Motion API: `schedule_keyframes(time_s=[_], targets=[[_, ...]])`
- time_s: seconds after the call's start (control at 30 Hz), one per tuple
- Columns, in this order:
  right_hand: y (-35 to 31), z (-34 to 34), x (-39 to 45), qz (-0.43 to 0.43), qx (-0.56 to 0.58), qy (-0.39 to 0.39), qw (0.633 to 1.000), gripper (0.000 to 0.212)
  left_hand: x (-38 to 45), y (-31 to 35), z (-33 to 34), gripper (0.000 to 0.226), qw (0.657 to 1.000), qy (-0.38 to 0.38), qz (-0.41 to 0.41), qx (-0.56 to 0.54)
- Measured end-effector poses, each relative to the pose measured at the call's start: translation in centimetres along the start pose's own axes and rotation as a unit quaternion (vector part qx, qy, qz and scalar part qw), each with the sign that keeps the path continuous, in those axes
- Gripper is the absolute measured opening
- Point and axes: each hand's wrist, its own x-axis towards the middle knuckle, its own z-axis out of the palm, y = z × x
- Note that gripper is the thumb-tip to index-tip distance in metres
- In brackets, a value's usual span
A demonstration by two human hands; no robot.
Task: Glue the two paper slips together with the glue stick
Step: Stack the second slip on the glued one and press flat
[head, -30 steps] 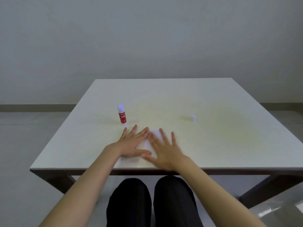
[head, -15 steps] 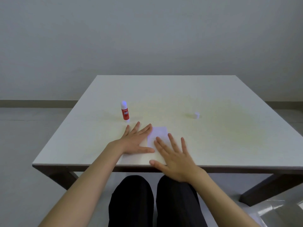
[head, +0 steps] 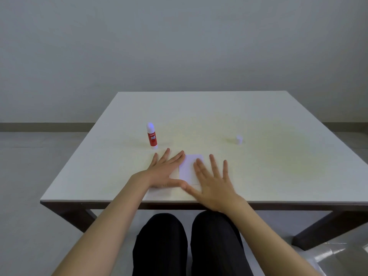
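Note:
A white paper slip [head: 188, 167] lies flat near the table's front edge, between my two hands. My left hand [head: 165, 172] rests flat, palm down with fingers apart, over the paper's left part; a cream strip shows by its thumb. My right hand [head: 214, 184] lies flat with spread fingers, covering the paper's right and lower edge. I cannot make out two separate slips. The glue stick [head: 152, 136], red with a white body and its bluish tip bare, stands upright just beyond my left fingertips. Its small white cap [head: 239, 139] sits apart at the right.
The white table [head: 278, 166] has a dark frame and legs; its front edge runs just below my wrists. My dark-trousered knees show under it. A plain wall and grey floor lie beyond.
My right hand slid back toward me across the paper, then a little forward and right. More of the slip shows now. The left hand stayed pressed in place.

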Motion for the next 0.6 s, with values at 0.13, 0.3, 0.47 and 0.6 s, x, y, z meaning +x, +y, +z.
schedule_keyframes(time_s=[0.13,0.3,0.47,0.6], targets=[[-0.6,1.1,-0.2,-0.067,0.005,-0.01,0.998,0.099,0.1,-0.1,-0.1,0.103,1.0,-0.007,0.002,-0.002],[1.2,-0.4,0.8,0.015,-0.016,-0.007,1.0,0.088,0.0,0.0,-0.1,0.103,1.0,-0.007,0.002,-0.001],[-0.4,1.2,-0.3,-0.084,0.002,-0.009,0.996,0.094,-0.1,0.0,-0.2,0.102,1.0,-0.009,0.003,-0.005],[1.9,0.1,1.2,0.005,-0.009,-0.002,1.0,0.081,-0.2,0.1,-0.2,0.103,1.0,-0.004,-0.001,-0.005]])
